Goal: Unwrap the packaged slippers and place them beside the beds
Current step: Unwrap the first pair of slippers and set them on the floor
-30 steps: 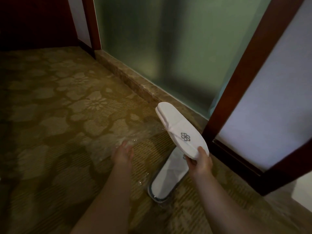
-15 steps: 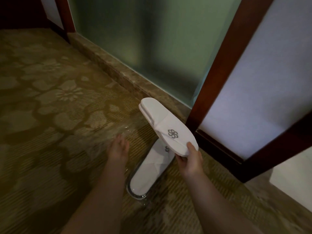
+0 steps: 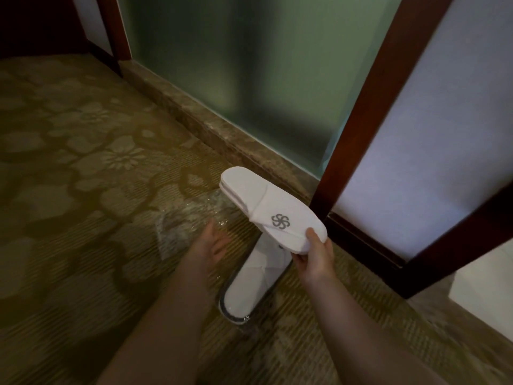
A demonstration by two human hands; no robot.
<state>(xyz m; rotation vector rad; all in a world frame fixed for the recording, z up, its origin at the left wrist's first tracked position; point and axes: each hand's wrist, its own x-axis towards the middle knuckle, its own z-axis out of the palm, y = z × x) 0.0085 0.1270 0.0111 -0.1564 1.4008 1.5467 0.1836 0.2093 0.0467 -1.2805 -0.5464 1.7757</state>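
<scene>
My right hand (image 3: 313, 252) grips the toe end of a flat pair of white slippers (image 3: 266, 209) with a grey flower logo, held above the floor. Below it a second white slipper pack (image 3: 254, 284) lies on the carpet inside clear plastic. My left hand (image 3: 209, 244) reaches down with fingers apart onto a crumpled clear plastic wrapper (image 3: 188, 220) on the carpet, just left of the lying pack. Whether the left fingers pinch the wrapper is not clear.
Patterned olive carpet (image 3: 83, 190) covers the floor. A frosted glass panel (image 3: 249, 79) on a stone sill (image 3: 222, 137) runs along the back. A dark wooden door frame (image 3: 369, 120) and a pale panel (image 3: 433, 134) stand at the right.
The view has shifted a little. My right hand keeps holding the slippers up. My left hand has stayed low at the wrapper, beside the pack on the floor.
</scene>
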